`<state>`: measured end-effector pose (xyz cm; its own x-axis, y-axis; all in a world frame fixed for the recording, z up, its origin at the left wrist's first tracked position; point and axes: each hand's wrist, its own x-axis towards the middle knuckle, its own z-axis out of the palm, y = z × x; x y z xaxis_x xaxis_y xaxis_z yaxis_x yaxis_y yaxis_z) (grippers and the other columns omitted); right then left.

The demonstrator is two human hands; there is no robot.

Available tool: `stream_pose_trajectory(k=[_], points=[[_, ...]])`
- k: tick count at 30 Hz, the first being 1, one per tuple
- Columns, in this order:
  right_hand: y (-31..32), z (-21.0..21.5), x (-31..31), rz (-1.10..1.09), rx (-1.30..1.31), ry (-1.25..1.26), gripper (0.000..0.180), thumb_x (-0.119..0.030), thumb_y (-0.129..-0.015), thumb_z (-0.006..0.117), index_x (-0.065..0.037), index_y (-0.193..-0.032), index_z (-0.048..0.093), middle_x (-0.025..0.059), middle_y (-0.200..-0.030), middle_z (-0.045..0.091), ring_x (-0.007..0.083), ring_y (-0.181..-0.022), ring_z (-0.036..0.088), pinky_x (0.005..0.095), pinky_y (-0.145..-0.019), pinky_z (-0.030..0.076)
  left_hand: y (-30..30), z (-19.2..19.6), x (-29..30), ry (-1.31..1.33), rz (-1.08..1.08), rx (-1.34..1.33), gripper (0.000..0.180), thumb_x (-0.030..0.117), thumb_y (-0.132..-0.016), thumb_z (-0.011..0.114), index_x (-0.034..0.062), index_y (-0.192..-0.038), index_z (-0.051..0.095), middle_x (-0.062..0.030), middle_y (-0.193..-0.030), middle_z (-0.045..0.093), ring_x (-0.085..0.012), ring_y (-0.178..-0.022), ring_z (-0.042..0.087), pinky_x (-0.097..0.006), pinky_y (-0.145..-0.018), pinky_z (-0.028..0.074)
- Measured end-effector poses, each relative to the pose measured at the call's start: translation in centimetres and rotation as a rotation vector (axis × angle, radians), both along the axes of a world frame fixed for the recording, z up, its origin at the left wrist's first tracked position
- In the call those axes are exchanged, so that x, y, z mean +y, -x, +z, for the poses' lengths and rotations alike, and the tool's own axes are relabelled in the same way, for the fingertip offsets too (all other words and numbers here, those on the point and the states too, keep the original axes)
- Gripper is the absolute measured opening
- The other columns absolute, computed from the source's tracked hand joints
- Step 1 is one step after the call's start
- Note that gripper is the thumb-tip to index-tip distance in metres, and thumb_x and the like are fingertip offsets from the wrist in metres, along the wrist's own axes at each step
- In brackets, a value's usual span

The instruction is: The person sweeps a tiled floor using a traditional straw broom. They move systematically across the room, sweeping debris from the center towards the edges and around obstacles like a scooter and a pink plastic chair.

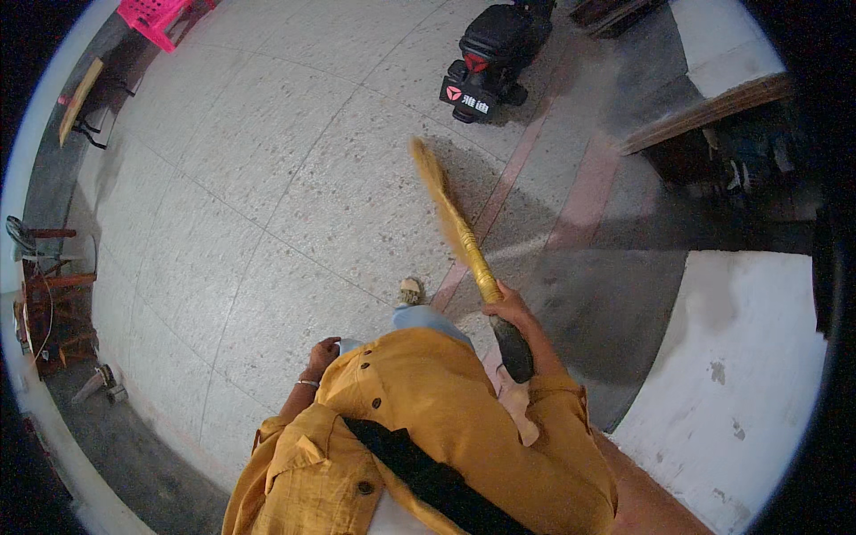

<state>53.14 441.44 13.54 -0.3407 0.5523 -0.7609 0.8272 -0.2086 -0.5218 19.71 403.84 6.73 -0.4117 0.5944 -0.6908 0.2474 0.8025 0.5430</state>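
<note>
My right hand (508, 305) is closed around the handle of a broom (477, 263), at my right side. Its yellow-wrapped shaft slants forward and to the left, ending in tan bristles (429, 169) over the floor. The dark rear end of the handle (513, 349) reaches back beside my hip. Down at my left side hangs my left hand (323, 357), a bracelet at its wrist. Its fingers look curled in, with nothing visible in them, beside my light blue trousers.
A black scooter (495, 62) stands ahead to the right. A pink plastic stool (153, 20) and a wooden-topped bench (80, 102) are at the far left. Wooden furniture (58, 299) lines the left wall. On the right are a white wall (722, 357) and a dark recess with a wooden edge (704, 111).
</note>
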Motion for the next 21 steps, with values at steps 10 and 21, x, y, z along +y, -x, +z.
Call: stream_pose_trajectory(k=[10,21], points=[[-1.8,1.3,5.4,-0.052,-0.183,-0.294,0.091,-0.015,-0.057,0.073,-0.002,-0.136,0.030,0.0203,-0.112,0.056,0.0296,-0.100,0.057,0.0344,-0.084,0.046,-0.3,1.7,3.6,-0.164,0.026,0.117,0.028,0.018,-0.081,0.056,0.0083,-0.106,0.063,-0.0184,-0.090,0.065,-0.0290,-0.083,0.064,-0.037,-0.075,0.051],[0.6,-16.8,18.9,-0.162,-0.383,-0.095,0.037,-0.028,-0.060,0.069,0.001,-0.079,0.059,0.0097,-0.078,0.057,0.0229,-0.067,0.053,0.0402,-0.062,0.045,-0.5,-4.2,-0.1,-0.178,0.108,0.049,0.030,0.020,-0.080,0.055,0.0092,-0.107,0.063,-0.0165,-0.085,0.065,-0.0264,-0.075,0.064,-0.035,-0.070,0.050]])
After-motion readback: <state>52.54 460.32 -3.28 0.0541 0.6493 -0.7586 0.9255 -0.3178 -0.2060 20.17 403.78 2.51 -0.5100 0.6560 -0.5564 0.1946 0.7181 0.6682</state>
